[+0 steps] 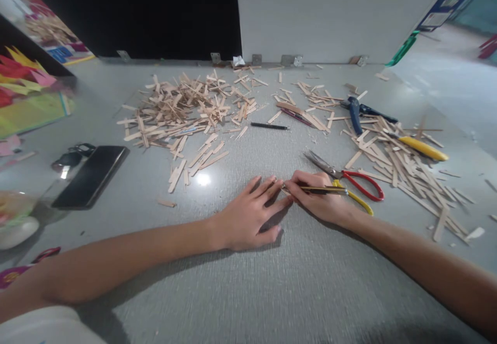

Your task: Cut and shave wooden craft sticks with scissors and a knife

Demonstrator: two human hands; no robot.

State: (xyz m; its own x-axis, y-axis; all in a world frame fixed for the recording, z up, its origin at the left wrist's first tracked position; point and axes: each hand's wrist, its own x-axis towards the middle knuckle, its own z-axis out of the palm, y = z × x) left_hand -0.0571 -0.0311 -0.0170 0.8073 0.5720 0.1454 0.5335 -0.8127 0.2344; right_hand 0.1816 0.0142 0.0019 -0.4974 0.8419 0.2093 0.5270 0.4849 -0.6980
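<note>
My right hand [320, 199] is closed around a yellow and black pencil [330, 190], its tip pointing left towards my left fingertips. My left hand [250, 214] lies flat on the table with its fingers spread. Between the two hands a small pale piece of wood [286, 190] partly shows, with the left fingertips at its edge; most of it is hidden. Right beside my right hand lie scissors [341, 173] with one red and one yellow handle, their blades apart.
Wooden sticks [182, 100] are heaped at the back left, with more sticks [404, 162] at the right. Among these lie blue-handled pliers [355, 113] and a yellow-handled tool [423, 148]. A black pen [269, 126] lies ahead, a phone [93, 175] left. A black and white panel [310, 17] stands behind.
</note>
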